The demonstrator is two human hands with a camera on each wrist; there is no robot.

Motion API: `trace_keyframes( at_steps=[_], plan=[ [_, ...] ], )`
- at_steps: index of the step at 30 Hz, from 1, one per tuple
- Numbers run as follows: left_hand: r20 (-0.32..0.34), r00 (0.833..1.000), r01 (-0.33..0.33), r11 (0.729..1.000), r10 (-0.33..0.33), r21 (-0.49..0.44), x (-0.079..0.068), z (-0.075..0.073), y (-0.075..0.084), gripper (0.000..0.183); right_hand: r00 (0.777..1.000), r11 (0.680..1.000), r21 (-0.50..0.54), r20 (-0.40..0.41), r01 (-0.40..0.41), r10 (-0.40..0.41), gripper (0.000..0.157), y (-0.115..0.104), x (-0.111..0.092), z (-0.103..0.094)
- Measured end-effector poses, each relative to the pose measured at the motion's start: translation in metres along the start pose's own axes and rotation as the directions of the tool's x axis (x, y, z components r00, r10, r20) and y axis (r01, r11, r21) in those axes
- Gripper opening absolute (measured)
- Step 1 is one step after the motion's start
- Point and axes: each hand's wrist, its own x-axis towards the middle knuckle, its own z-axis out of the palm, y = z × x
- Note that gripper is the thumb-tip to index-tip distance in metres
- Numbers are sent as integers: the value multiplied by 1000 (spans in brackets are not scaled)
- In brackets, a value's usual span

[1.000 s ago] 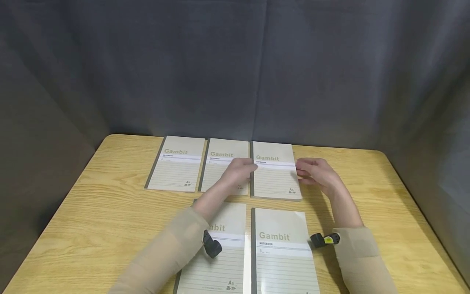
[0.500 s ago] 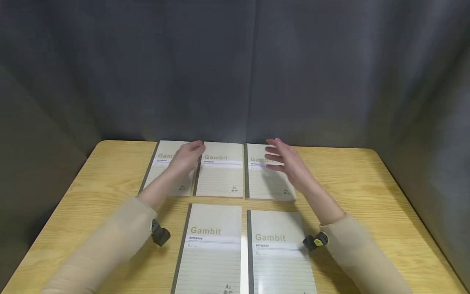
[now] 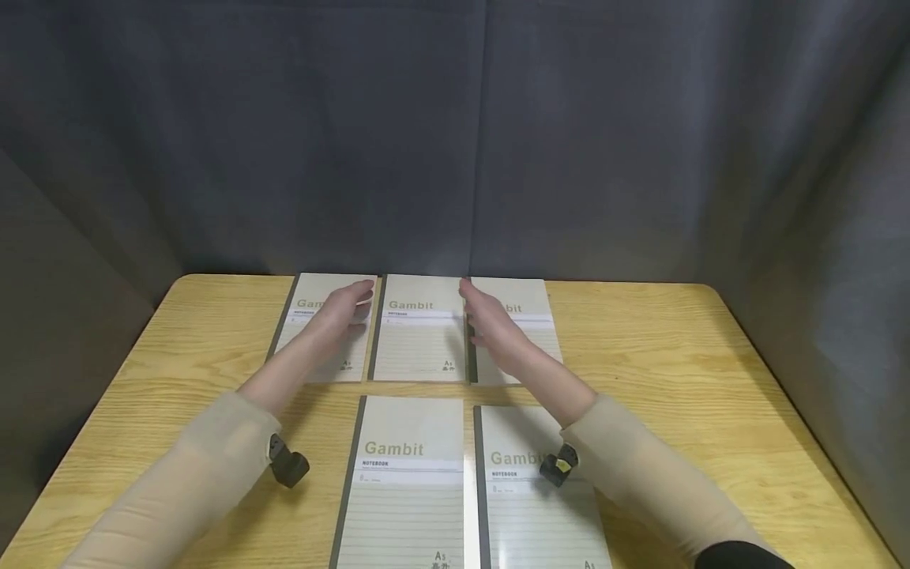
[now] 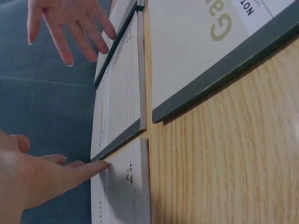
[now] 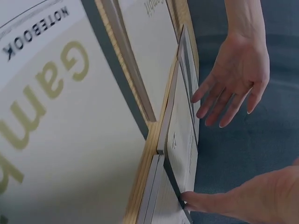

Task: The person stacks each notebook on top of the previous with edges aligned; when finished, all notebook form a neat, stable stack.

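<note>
Three pale A5 notebooks with dark spines lie in a back row. My left hand point(image 3: 341, 312) is over the back left notebook point(image 3: 320, 371), its fingers extended. My right hand point(image 3: 498, 328) hovers over the spine side of the back right notebook point(image 3: 529, 304), fingers also extended. Between the two hands lies the back middle notebook point(image 3: 419, 340). The palms face each other in the left wrist view, and neither hand holds anything. A fingertip of each hand is close to a cover; I cannot tell whether either touches.
Nearer me lie a front left notebook point(image 3: 408, 490) and a front right notebook point(image 3: 536, 514), partly under the right sleeve's wrist camera point(image 3: 558, 466). The wooden table point(image 3: 711, 379) ends at a dark curtain point(image 3: 455, 142) behind the back row.
The right hand has left the right edge of the back right notebook and moved left across it. The left hand has moved left, from the middle notebook to over the left one.
</note>
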Motion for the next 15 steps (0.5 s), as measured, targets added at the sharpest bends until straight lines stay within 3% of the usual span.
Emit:
trace_keyframes(
  at_steps=[9, 15],
  plan=[
    [49, 999, -1, 985, 10, -174, 2, 4, 0, 67, 999, 998, 42, -9, -51, 51, 72, -6, 1, -6],
    [49, 999, -16, 991, 22, -133, 3, 7, -1, 68, 998, 997, 45, 13, -58, 57, 73, -7, 5, -5]
  ],
)
